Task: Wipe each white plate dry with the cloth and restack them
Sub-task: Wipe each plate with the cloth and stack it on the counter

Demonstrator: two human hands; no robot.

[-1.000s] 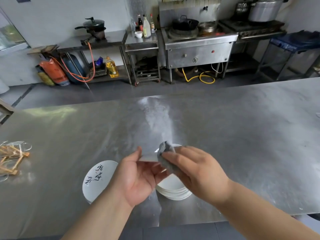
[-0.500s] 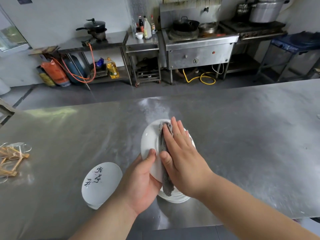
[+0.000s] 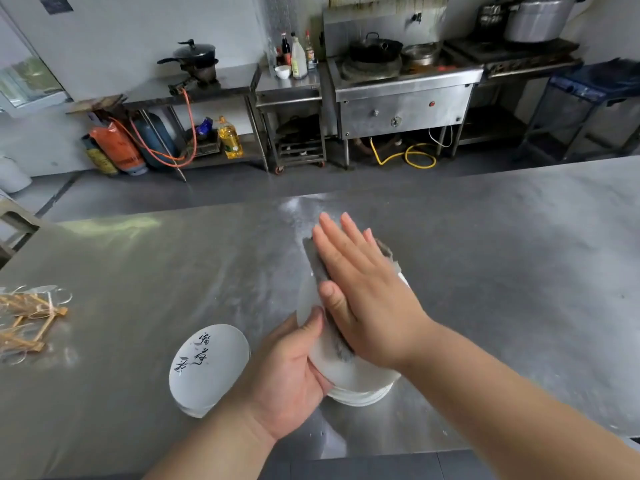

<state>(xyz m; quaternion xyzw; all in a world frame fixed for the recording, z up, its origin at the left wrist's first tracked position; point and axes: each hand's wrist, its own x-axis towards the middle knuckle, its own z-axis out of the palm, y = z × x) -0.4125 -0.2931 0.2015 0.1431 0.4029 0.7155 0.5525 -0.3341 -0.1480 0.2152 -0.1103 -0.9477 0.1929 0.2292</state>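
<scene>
L hand gripped the near edge of a white plate, thumb curled onto its upper face and fingers wrapped underneath. The plate was tilted, far edge raised, over a stack of white plates near the front edge of the steel table; couldn't tell whether the plate's low edge touched the stack. R hand lay flat on top w/ fingers straight and close together, thumb out to the side, palm pressing a grey cloth onto the plate's face. The cloth showed along the hand's L side and past its far side, w/ a dark end sticking out under the wrist. Just L of the stack, apart from it, a plate w/ black brush characters lay face up on the table, w/ at least one more rim showing below it. Far L on the table sat a bundle of thin wooden sticks. Bkgd across the floor: steel stove w/ wok, yellow oil bottle, coiled yellow hose.
</scene>
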